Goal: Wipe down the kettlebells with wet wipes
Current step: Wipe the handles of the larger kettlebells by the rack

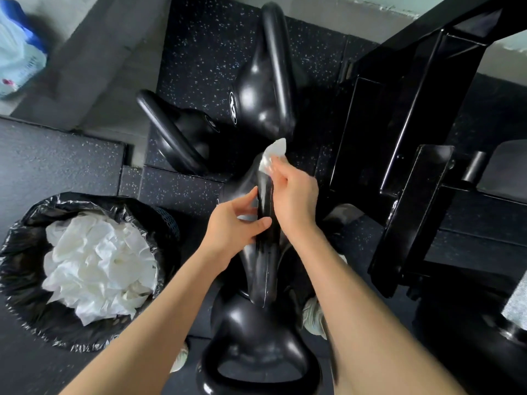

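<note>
Pinching a crumpled white wet wipe [274, 153] between the curled fingers and thumb of the right hand [293, 195], and pressing it against the far end of the handle of the middle kettlebell [266, 269]. Gripping that same handle closer in with the left hand [231, 226], thumb lying across the top of the bar and fingers curling round its left side. Reaching with both bare forearms over the nearest kettlebell [251, 332], glossy black, its handle loop pointing toward the camera, just in front of the gripped one. Facing two more black kettlebells beyond the wipe on the speckled rubber floor [199, 52]: a far kettlebell [262, 104] with a white mark on its side, just past the wipe, and a left kettlebell [185, 132] beside it. Standing with a bin [28, 252] lined in black plastic at the left, heaped with used white wipes [97, 263]. Looking past a blurred blue-and-white pack [17, 52] at the upper left and a black metal frame [413, 138] at the right. Showing pale shoes [313, 317] on either side of the nearest kettlebell.
</note>
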The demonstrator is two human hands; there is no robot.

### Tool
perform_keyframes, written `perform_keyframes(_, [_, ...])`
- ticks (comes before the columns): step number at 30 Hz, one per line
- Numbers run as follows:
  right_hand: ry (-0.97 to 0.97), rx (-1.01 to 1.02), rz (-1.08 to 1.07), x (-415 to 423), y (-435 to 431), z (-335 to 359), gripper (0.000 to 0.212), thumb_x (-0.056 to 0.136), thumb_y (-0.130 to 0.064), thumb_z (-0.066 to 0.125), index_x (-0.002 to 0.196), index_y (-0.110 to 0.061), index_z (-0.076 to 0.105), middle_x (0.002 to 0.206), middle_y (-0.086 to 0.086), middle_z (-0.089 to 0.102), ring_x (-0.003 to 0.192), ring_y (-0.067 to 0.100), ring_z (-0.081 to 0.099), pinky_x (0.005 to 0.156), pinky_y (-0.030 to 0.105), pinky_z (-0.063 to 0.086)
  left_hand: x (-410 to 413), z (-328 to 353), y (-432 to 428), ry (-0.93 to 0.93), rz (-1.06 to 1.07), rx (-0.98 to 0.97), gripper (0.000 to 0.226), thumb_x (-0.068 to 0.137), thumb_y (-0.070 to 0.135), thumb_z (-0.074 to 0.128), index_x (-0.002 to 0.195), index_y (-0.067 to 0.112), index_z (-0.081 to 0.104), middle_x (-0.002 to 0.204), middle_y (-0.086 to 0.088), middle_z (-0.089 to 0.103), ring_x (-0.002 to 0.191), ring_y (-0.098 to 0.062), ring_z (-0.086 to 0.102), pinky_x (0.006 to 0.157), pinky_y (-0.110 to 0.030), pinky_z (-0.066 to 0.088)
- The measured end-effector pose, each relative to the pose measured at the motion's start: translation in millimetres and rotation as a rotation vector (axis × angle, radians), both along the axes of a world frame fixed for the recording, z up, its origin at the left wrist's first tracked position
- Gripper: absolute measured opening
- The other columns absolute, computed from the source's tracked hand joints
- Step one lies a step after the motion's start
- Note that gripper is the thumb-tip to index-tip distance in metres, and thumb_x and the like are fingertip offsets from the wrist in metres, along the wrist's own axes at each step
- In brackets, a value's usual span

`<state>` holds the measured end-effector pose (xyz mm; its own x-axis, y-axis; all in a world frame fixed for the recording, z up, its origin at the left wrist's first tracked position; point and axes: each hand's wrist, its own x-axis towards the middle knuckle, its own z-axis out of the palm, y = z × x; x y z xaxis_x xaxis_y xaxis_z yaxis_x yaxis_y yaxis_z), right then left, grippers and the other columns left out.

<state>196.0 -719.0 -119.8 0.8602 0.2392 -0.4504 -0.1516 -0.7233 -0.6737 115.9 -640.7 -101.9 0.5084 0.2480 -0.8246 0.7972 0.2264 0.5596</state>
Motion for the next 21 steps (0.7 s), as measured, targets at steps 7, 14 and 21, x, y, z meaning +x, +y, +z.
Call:
perform_keyframes(7, [0.143, 0.156, -0.085, -14.0, -11.0, 9.2, 0.029, 0.096, -0.006, 0.047, 0.117, -0.013, 0.065, 0.131, 0.010, 0.059, 0.133, 0.016, 0.044, 0.113, 0.026, 0.029, 0.6, 3.6, 0.4, -0.001, 0.020, -0.015, 0.065, 0.077, 0.005, 0.073, 0.135, 0.022, 0.049, 0.107, 0.002, 0.066, 0.074, -0.003, 0.063, 0.071, -0.030, 0.059])
perform_keyframes(14, [0.037, -0.060, 0.022, 15.2, -8.6, 3.6, 0.022, 0.093, -0.026, 0.054, 0.097, -0.013, 0.072, 0.083, 0.005, 0.073, 0.085, 0.022, 0.066, 0.075, 0.027, 0.049, 0.6, 0.1, 0.9, 0.005, 0.024, -0.033, 0.064, 0.078, 0.006, 0.072, 0.135, 0.023, 0.048, 0.107, 0.001, 0.066, 0.076, -0.008, 0.064, 0.079, -0.038, 0.059])
perform_keyframes(21, [-0.099, -0.119, -0.088, -36.9, -36.9, 19.8, 0.012, 0.080, -0.026, 0.071, 0.080, -0.015, 0.072, 0.077, -0.010, 0.065, 0.080, 0.013, 0.055, 0.070, 0.027, 0.040, -5.3, -4.9, 0.5, -0.029, 0.031, -0.054, 0.064, 0.079, 0.008, 0.072, 0.136, 0.022, 0.047, 0.098, 0.010, 0.065, 0.079, -0.005, 0.063, 0.079, -0.036, 0.059])
